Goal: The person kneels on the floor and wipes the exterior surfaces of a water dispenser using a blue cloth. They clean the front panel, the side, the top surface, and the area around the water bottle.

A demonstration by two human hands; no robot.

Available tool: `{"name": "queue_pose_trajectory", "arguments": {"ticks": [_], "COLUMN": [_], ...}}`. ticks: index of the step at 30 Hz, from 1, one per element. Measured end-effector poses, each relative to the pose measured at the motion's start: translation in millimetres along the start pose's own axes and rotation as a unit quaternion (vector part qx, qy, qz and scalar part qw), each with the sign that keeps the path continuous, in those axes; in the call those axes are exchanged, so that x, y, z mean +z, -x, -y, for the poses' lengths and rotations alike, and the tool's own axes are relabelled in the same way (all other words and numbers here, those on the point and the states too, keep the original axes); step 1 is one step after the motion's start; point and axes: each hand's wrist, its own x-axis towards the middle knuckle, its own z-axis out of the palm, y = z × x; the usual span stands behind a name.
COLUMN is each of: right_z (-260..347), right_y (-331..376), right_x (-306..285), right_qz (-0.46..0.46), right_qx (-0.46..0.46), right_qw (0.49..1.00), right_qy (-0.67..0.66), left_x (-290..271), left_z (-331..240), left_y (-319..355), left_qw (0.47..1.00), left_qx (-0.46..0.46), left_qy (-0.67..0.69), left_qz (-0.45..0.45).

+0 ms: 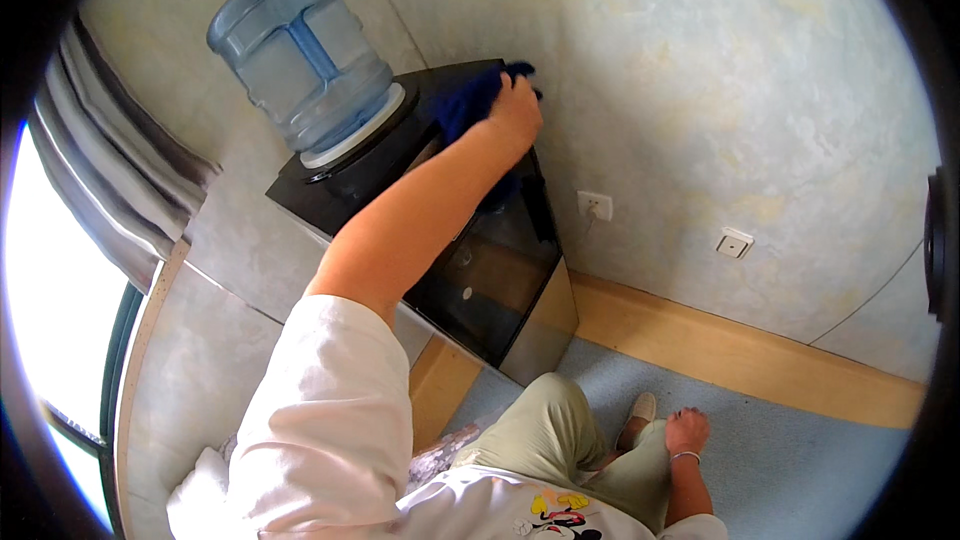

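Looking down through the head camera, I see my left hand [516,108] stretched out and up to the top of a black water dispenser [490,270], its fingers curled down over a dark blue cloth [468,105] and pressing it flat against the dispenser's top surface near the back right corner. The cloth is bunched under the palm, with part of it spilling toward me and a little poking out beyond the fingertips at the wall side. My left arm runs bare from a white sleeve [330,410] up across the dispenser's dark glass front. A large blue water bottle [300,50] sits upside down in the collar on the dispenser's top, just beside the cloth and to its left, not touching it as far as I can tell. My right hand [686,432] hangs low by my thigh, well apart from the dispenser, holding nothing; it wears a thin bracelet at the wrist and its fingers look loosely curled, though I cannot tell how far. Below it is blue-grey floor [800,460], with a shoe [640,408] near the hand. A pale mottled wall [700,90] stands behind the dispenser, carrying a white socket [594,206] and a white switch [734,242], above a wooden skirting [740,355]. A striped curtain [120,180] hangs at the left beside a bright window [55,310].
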Motion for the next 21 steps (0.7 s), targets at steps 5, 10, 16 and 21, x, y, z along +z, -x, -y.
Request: {"name": "queue_pose_trajectory", "arguments": {"ticks": [5,10,16,21], "right_z": [3.1,1.9,-2.6,-4.4], "right_y": [-0.5,1.5,2.6,5.8], "right_x": [-2.2,-1.7,4.4,4.6], "right_qz": [0.003,-0.002,-0.035,-0.038], "right_qx": [0.004,0.001,-0.002,0.004], "right_qw": [1.0,1.0,0.999,0.998], "right_qy": [-0.005,-0.018,-0.033,-0.054], "left_x": [11.0,1.6,-28.4,-58.4], "left_z": [-51.7,-63.1,-43.5,-21.9], "left_y": [23.0,65.7,125.1,195.9], "left_qw": [0.991,0.987,0.995,0.998], "left_qx": [0.094,0.129,0.055,0.02], "left_qy": [0.018,0.032,0.06,0.059], "left_qz": [0.092,0.094,0.058,0.03]}}
